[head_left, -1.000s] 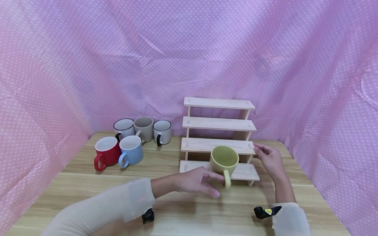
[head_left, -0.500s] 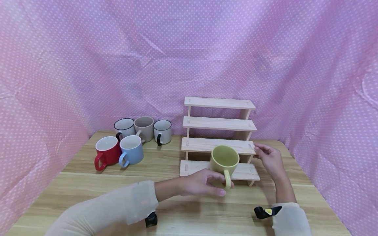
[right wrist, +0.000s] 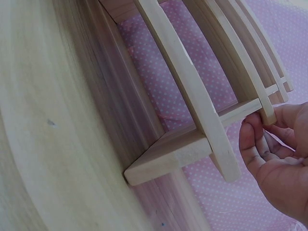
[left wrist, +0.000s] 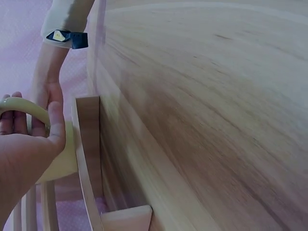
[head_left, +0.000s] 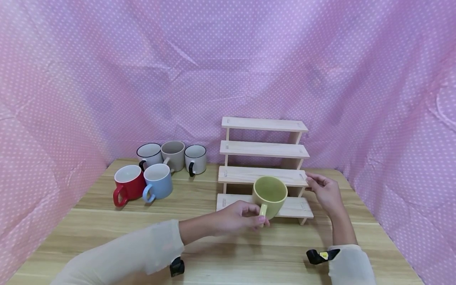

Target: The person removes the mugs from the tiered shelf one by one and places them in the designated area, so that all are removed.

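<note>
A yellow-green mug [head_left: 275,206] is upright at the lowest step of the wooden tiered rack [head_left: 249,174], overlapping that step in the head view. My left hand [head_left: 233,218] grips the mug by its handle [head_left: 263,210], thumb laid on the near side. In the left wrist view the handle [left wrist: 24,107] arches over the curled fingers. With thumb and fingers, my right hand [head_left: 325,194] pinches the right end of the second step from the bottom. The right wrist view has this hand [right wrist: 281,166] at the board's end [right wrist: 267,113].
To the left stand several mugs: red [head_left: 135,188], light blue [head_left: 162,187], grey-beige [head_left: 176,160] and two white ones with dark rims, one [head_left: 200,162] nearer the rack. The wooden table [head_left: 199,253] is bordered by a pink dotted cloth [head_left: 228,79].
The mug's handle has swung leftward toward my left hand, whose thumb has come onto it. The mug's body has barely shifted. My right hand stays on the rack.
</note>
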Demonstrator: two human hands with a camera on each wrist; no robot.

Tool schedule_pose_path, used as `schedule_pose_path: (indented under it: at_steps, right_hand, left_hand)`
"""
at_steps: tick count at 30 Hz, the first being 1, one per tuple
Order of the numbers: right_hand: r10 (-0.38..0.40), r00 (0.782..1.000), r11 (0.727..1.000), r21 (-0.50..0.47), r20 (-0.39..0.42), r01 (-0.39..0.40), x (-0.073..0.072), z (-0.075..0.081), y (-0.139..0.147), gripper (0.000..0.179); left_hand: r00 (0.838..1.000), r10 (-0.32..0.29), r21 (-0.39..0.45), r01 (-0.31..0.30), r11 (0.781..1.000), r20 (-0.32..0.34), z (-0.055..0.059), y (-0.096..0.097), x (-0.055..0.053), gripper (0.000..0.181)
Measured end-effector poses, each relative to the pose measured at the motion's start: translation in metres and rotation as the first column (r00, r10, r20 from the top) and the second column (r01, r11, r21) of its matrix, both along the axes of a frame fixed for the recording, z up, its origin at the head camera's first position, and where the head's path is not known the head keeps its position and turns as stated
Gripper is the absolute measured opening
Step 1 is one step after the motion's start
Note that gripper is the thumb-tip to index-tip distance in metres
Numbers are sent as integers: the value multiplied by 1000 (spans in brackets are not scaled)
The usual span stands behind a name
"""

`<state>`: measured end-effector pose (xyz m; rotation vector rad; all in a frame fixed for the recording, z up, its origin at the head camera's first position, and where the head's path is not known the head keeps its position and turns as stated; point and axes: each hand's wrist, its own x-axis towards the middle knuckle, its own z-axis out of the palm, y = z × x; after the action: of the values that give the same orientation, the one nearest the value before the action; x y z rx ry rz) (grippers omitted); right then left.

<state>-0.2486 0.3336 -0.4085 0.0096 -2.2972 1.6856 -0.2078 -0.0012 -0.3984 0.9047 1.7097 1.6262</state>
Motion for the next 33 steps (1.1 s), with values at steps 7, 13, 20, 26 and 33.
schedule_pose_path:
  at_steps: [7,13,20,26,33]
  right_hand:
    - [6,1000,1000,12,-4,-6,1,0,-1,39]
    - [8,1000,1000,20,-8,-7,2,1,-1,39]
    - [3,1000,1000,2,10,-3,1,1,0,38]
    - [-3,1000,1000,-3,28,4,2,0,1,40]
    - [5,1000,1000,19,5,-5,1,-1,1,39]
  left_hand:
    - [995,26,27,-29,999,95,0,-12,-4,23]
    - [985,55,65,-66,996,164,1,-23,-9,26]
    - [983,96,86,-110,990,157,1,-26,-15,32]
    - [982,132,117,-148,982,137,0,-29,-17,28]
    - [979,143,149,-164,975,147,0,-39,-24,25]
